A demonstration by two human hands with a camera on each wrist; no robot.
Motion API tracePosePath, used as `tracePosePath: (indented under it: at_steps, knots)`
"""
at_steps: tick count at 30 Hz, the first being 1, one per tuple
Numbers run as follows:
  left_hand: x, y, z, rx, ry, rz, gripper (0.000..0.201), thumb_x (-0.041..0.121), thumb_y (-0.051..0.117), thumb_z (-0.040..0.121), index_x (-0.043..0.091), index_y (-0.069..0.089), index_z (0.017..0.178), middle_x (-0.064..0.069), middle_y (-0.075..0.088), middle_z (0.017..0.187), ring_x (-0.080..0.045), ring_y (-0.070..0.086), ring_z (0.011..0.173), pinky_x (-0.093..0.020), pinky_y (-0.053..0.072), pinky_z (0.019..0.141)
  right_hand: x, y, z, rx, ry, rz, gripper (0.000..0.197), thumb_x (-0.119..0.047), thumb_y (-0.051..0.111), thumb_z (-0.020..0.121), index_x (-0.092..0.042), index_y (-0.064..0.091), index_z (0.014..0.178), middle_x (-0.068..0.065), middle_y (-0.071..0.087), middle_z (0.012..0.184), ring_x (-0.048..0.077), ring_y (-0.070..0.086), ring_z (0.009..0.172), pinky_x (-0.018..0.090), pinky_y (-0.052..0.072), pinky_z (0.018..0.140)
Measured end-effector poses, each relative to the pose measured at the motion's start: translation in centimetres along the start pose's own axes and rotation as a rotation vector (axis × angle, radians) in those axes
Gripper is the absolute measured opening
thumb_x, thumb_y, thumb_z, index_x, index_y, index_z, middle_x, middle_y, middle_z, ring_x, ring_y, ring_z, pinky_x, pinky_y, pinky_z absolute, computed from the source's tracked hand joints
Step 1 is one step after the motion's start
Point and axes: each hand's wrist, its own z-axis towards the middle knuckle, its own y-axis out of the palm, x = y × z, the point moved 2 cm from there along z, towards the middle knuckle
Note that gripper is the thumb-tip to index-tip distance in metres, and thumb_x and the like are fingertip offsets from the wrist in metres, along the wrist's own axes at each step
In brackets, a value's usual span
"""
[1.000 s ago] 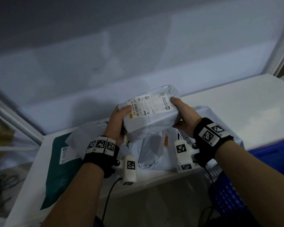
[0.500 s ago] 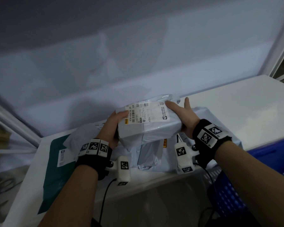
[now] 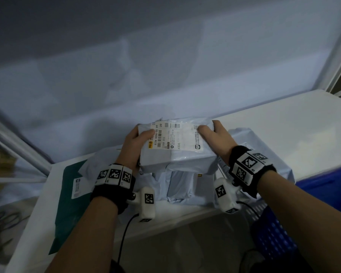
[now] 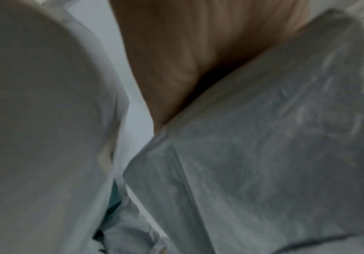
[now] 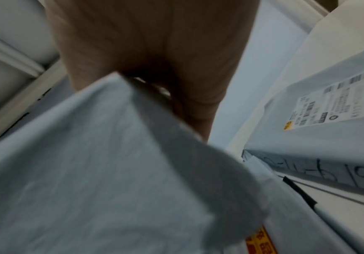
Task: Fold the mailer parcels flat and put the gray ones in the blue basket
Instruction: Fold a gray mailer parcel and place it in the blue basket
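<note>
A gray mailer parcel [image 3: 175,148] with a white shipping label faces up above a heap of gray mailers [image 3: 182,184] on the white table [image 3: 295,123]. My left hand [image 3: 135,143] grips its left end, thumb on the label. My right hand [image 3: 215,134] grips its right end, thumb on top. In the left wrist view the palm [image 4: 176,56] lies against the gray parcel [image 4: 263,154]. In the right wrist view the hand [image 5: 154,51] holds the gray parcel [image 5: 100,171]. The blue basket [image 3: 311,213] stands low at the right, below the table edge.
A dark green mailer [image 3: 71,201] with a white label lies flat on the left of the table. More gray mailers [image 3: 264,154] spread behind my right wrist. A pale wall [image 3: 165,66] rises just behind the table. Cables lie on a lower surface at far left.
Both hands have brought the labeled gray parcel down and a little away from me, from held up in the air to low over the heap. The grips are unchanged.
</note>
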Motion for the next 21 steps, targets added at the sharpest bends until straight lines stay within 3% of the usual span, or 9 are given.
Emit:
tracePosePath:
  at_steps: [4,10,14,18,21]
  knots:
    - [0.15,0.64,0.16,0.049,0.036,-0.016,0.009,0.009,0.057,0.095,0.011,0.066,0.098,-0.013,0.073,0.099,-0.024,0.070,0.084,-0.036,0.059,0.072,-0.60,-0.19,-0.20,0.093,0.027,-0.039,0.077,-0.070,0.049,0.066,-0.014,0.055,0.120,0.004,0.063,0.115,0.025,0.060,0.104,0.040,0.048,0.095]
    - [-0.01,0.81,0.21,0.092,0.011,-0.048,0.010,0.012,0.058,0.095,0.013,0.068,0.096,-0.013,0.074,0.098,-0.027,0.070,0.086,-0.040,0.057,0.077,-0.29,-0.33,-0.03,0.087,-0.006,-0.017,0.055,-0.063,0.055,0.082,-0.013,0.062,0.103,0.004,0.067,0.104,0.023,0.063,0.096,0.043,0.050,0.093]
    - [-0.19,0.77,0.31,0.106,-0.010,-0.099,0.008,0.014,0.060,0.093,0.013,0.067,0.091,-0.016,0.073,0.098,-0.031,0.069,0.088,-0.040,0.056,0.076,-0.36,-0.51,0.30,0.103,-0.019,-0.003,0.066,-0.074,0.056,0.065,-0.012,0.065,0.084,0.011,0.067,0.103,0.027,0.066,0.093,0.048,0.052,0.093]
    - [-0.15,0.70,0.30,0.139,-0.032,-0.158,0.023,0.023,0.066,0.080,0.010,0.065,0.099,-0.022,0.070,0.109,-0.036,0.068,0.097,-0.048,0.055,0.084,-0.68,-0.44,-0.30,-0.002,0.002,0.056,0.051,-0.064,0.057,0.082,-0.016,0.065,0.098,0.003,0.070,0.102,0.024,0.066,0.098,0.045,0.051,0.095]
    - [-0.23,0.27,0.63,0.170,-0.047,-0.222,0.006,0.018,0.061,0.092,0.015,0.063,0.087,-0.017,0.071,0.103,-0.034,0.068,0.095,-0.046,0.055,0.084,-0.86,-0.11,-0.67,-0.086,0.010,0.112,0.062,-0.076,0.052,0.077,-0.025,0.067,0.109,-0.004,0.072,0.108,0.020,0.067,0.101,0.044,0.049,0.099]
